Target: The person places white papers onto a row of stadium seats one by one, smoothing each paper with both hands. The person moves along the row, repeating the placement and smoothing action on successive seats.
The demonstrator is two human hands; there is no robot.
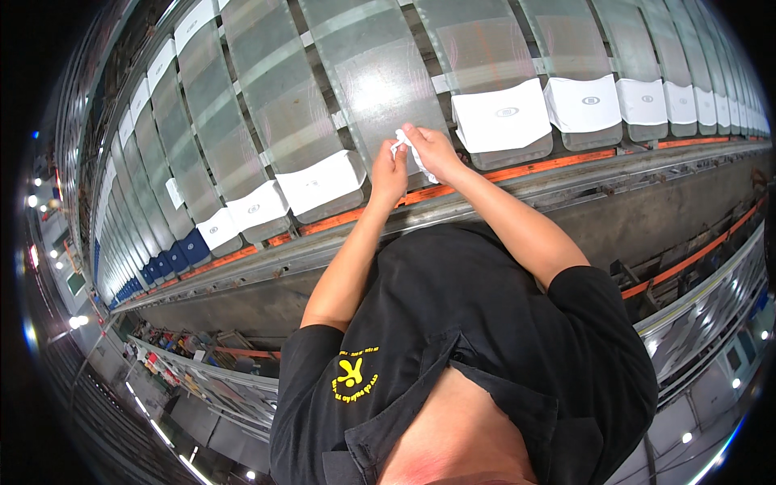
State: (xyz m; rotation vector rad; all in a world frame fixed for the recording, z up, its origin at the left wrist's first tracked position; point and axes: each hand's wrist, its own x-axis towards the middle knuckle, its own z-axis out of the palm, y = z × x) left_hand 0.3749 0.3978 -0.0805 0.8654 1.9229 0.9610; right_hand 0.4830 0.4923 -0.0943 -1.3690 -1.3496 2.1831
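Both my hands are raised close together over the near end of a long, shiny grey board. A crumpled white piece of cloth is pinched between them, and part of it dangles below my right hand. My left hand is closed on one side of the cloth, thumb up. My right hand closes on the other side, partly hiding it. On the board to the left lies a flat white cloth piece. Another white piece with a grey oval print covers the end of the board to the right.
Similar boards run in a long row to both sides, many bearing white pieces; dark blue pieces lie farther left. An orange strip and a metal rail pass along the near board ends. Another metal-framed row stands behind me.
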